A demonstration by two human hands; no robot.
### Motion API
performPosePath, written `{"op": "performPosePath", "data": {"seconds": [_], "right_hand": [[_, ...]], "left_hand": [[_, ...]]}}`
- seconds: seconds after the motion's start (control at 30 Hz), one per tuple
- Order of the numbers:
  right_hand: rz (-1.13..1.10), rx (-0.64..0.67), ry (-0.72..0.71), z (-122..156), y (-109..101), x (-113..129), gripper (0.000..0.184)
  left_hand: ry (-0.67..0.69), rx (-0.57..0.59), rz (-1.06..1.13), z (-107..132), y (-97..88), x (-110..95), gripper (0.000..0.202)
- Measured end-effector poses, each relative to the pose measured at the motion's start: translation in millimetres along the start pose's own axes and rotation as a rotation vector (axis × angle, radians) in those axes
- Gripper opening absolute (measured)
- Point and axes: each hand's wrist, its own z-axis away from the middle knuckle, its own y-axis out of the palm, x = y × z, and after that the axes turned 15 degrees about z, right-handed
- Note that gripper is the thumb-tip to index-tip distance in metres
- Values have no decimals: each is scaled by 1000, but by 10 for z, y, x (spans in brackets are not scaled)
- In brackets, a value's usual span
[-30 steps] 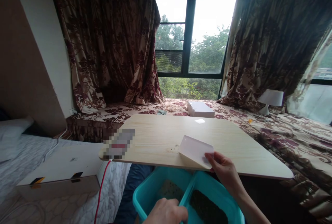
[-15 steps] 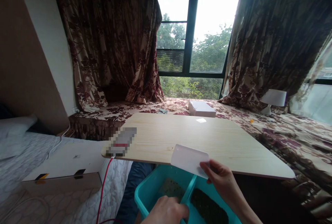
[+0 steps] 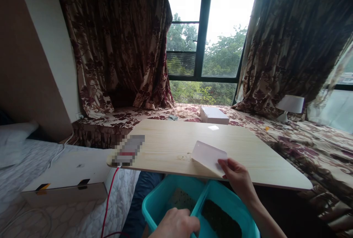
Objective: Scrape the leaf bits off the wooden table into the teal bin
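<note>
My right hand (image 3: 235,173) pinches the near right corner of a thin white plastic sheet (image 3: 209,157), tilted over the front part of the wooden tabletop (image 3: 162,142). Small brown crumbs (image 3: 186,156) lie on the wood just left of the sheet. Below the table's front edge is a teal two-part tub (image 3: 156,194). My left hand (image 3: 176,224) is closed around its middle divider. Dark matter (image 3: 220,217) covers the floor of the right compartment, and specks show in the left one. The fingertips of my left hand are partly hidden.
A blurred-out device (image 3: 128,151) with a red cable (image 3: 109,201) lies at the table's left corner. Left of it, a white box (image 3: 68,175) rests on the bed. Behind the table, another white box (image 3: 214,114) and a lamp (image 3: 291,105) stand on the patterned window ledge.
My right hand has moved the white sheet up and slightly right, from above the tub to over the tabletop. Crumbs now show beside it. My left hand has stayed at the divider.
</note>
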Motion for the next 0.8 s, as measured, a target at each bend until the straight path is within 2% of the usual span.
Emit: {"op": "performPosePath", "data": {"seconds": [0.23, 0.37, 0.53, 0.7, 0.8], "right_hand": [[-45, 48, 11, 33, 87, 15, 35], [-41, 116, 5, 156, 124, 42, 34], [-30, 208, 1, 333, 40, 74, 37], [-13, 65, -9, 207, -122, 122, 41], [-19, 24, -24, 59, -126, 138, 44]], "left_hand": [[-23, 7, 1, -19, 33, 21, 20], [-16, 13, -5, -19, 25, 24, 21], [-24, 18, 50, 7, -14, 0, 24], [-86, -23, 66, 158, -102, 35, 20], [-106, -35, 75, 261, -156, 79, 18]]}}
